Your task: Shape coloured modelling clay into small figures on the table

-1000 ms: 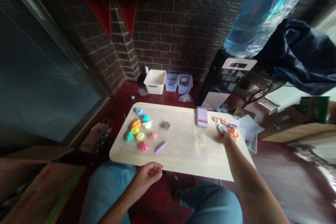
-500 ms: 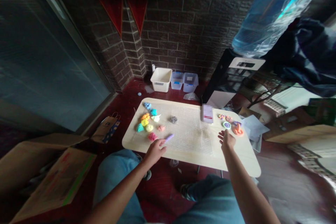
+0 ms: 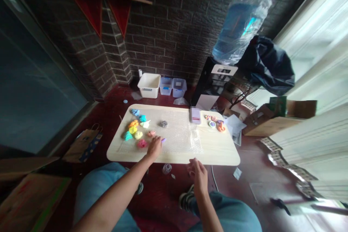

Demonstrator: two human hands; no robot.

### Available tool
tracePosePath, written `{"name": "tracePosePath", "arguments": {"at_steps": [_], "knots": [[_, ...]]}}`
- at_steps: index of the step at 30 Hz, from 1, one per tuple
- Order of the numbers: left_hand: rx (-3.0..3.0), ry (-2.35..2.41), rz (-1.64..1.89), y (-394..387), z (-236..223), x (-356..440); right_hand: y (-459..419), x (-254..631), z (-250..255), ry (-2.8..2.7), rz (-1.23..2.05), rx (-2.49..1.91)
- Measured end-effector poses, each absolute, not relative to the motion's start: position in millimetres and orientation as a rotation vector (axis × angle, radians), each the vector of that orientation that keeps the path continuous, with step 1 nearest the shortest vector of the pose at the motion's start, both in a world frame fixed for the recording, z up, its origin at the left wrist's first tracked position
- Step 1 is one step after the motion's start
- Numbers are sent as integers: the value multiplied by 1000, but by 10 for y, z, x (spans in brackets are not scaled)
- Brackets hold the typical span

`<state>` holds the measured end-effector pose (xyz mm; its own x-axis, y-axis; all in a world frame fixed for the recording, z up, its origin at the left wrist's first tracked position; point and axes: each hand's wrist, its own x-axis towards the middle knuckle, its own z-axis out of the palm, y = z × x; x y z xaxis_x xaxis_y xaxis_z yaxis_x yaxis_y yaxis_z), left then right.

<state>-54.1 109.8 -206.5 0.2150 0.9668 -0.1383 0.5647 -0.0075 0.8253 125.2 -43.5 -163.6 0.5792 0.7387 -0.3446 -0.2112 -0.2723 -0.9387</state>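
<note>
My left hand [image 3: 154, 146] is over the near left part of the table, its fingers closed around a short purple stick [image 3: 163, 140] whose tip sticks out to the right. Close to it lie a dark pink clay lump [image 3: 141, 143] and a light pink one [image 3: 151, 133]. My right hand [image 3: 200, 174] hangs just off the table's near edge, fingers loosely bent and somewhat blurred, with nothing visible in them. A grey lump [image 3: 163, 124] rests on bubble wrap [image 3: 179, 137]. At the right sit a round white-rimmed piece [image 3: 212, 124] and an orange piece [image 3: 221, 127].
More clay lumps, such as a yellow one [image 3: 133, 129] and a teal one [image 3: 128, 136], cluster on the table's left [image 3: 115, 152]. A pixelated card or box [image 3: 195, 115] stands at the back edge. Behind are a white bin [image 3: 149, 85] and a water dispenser [image 3: 208, 83].
My right hand has drawn back from the pieces on the right to below the near edge. My left hand now covers more of the purple stick. The camera view has turned right.
</note>
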Motion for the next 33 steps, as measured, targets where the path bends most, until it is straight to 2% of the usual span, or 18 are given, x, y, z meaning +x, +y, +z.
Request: {"name": "tracePosePath", "arguments": {"at_steps": [4, 11, 13, 17, 24, 33], "knots": [[1495, 1248, 681, 989, -1819, -410, -484, 1202, -1413, -570, 985, -1562], [1227, 735, 609, 191, -1051, -430, -395, 1062, -849, -897, 964, -1412], [896, 632, 619, 34, -919, -496, -401, 976, -762, -977, 948, -1380], [470, 658, 667, -92, -798, -552, -472, 782, -735, -1025, 880, -1362], [353, 859, 863, -186, -623, -478, -702, 551, -651, -1271, 759, -1294], [338, 713, 869, -141, -445, -501, -826, 745, -507, -949, 785, -1314]]}}
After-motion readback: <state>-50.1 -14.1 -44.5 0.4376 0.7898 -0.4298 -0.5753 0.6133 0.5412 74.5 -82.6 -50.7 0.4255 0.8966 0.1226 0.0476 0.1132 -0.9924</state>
